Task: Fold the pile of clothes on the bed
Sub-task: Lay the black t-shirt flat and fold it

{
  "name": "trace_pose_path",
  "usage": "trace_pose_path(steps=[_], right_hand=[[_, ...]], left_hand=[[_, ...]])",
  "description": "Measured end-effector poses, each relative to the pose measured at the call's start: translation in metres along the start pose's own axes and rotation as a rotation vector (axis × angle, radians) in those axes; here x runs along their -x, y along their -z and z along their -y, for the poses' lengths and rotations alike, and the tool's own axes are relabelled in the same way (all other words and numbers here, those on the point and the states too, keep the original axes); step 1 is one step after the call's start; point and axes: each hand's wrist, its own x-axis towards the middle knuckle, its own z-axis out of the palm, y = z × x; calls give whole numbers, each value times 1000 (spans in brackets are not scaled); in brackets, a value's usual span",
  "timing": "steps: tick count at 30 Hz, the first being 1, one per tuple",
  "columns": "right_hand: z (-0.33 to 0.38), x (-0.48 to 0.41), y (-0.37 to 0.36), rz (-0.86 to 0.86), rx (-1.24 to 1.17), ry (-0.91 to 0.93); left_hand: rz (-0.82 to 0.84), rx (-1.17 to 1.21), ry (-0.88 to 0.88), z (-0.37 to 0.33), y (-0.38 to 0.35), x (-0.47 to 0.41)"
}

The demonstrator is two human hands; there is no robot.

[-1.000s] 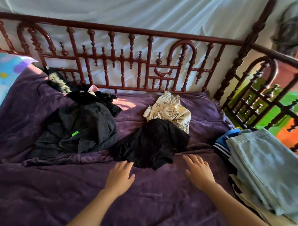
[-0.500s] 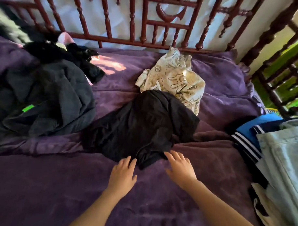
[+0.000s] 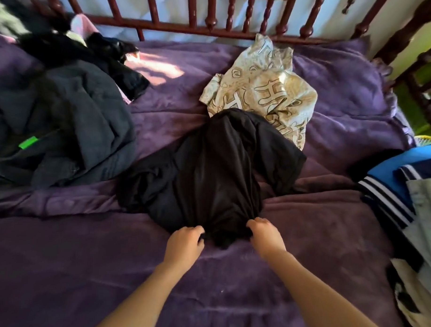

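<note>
On the purple blanket [image 3: 78,266], left hand [image 3: 184,241] and right hand [image 3: 264,235] grip the black shirt [image 3: 217,168] (cream printed garment [image 3: 268,88] touching its far end).

The left hand [image 3: 185,242] and right hand [image 3: 264,235] are gripping the near edge of the black garment [image 3: 217,168]. A cream printed cloth [image 3: 268,88] is lying just behind it, touching it. Dark clothes [image 3: 68,119] are lying to its left and folded clothes [image 3: 406,188] to its right.

Both hands, open above the blanket a moment ago, have reached the black garment [image 3: 210,173]; left hand [image 3: 184,241] and right hand [image 3: 264,233] now grip its bunched near edge.
</note>
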Motion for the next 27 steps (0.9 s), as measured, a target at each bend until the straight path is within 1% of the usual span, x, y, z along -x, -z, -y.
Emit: trace_pose_path(steps=[2, 4, 7, 10, 12, 15, 19, 22, 27], right_hand=[[0, 26, 0, 45, 20, 9], [2, 61, 0, 69, 45, 21], [13, 119, -5, -98, 85, 104], [18, 170, -22, -195, 91, 102], [25, 204, -18, -269, 107, 126], [43, 249, -5, -428, 70, 138], [91, 307, 37, -705, -145, 142], [131, 347, 86, -805, -337, 78], [183, 407, 175, -1032, -425, 127]], left_hand=[[89, -5, 53, 8, 1, 24], [139, 23, 57, 13, 7, 60], [182, 32, 44, 16, 12, 120], [187, 93, 59, 14, 23, 180], [168, 129, 27, 14, 33, 216], [93, 212, -43, 18, 64, 258], [-100, 434, -171, 35, 137, 297], [-287, 540, -270, 39, 209, 326], [-481, 635, -447, 29, 319, 377]])
